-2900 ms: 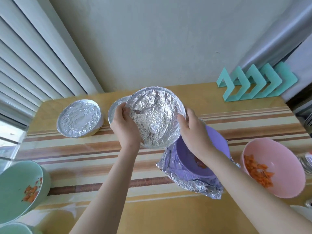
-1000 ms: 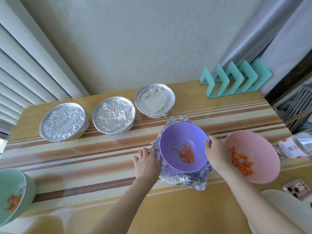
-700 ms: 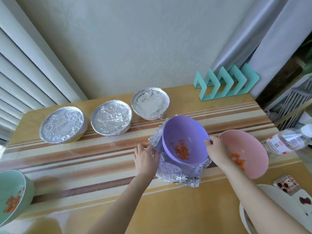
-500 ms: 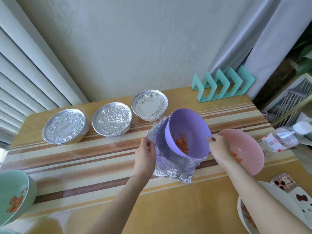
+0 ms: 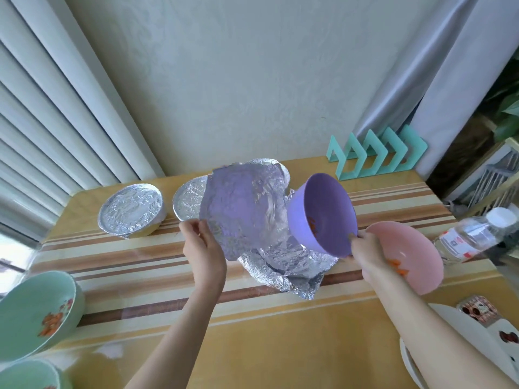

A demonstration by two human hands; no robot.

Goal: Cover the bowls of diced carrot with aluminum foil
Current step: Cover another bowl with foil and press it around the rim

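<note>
The purple bowl (image 5: 323, 217) hangs tilted above the middle of the table (image 5: 266, 346), with a few carrot dice (image 5: 311, 226) low inside. The right hand (image 5: 365, 252) curls its fingers round the near rim. I'd guess it is lifted clear so the foil sheet (image 5: 244, 214) can go over the top. The left hand (image 5: 202, 245) pinches the sheet's left edge and holds it up, while its crumpled near end lies on the table. At the far left the foil-covered bowls (image 5: 130, 210) look finished. The pink bowl (image 5: 407, 262) on the right sits uncovered.
</note>
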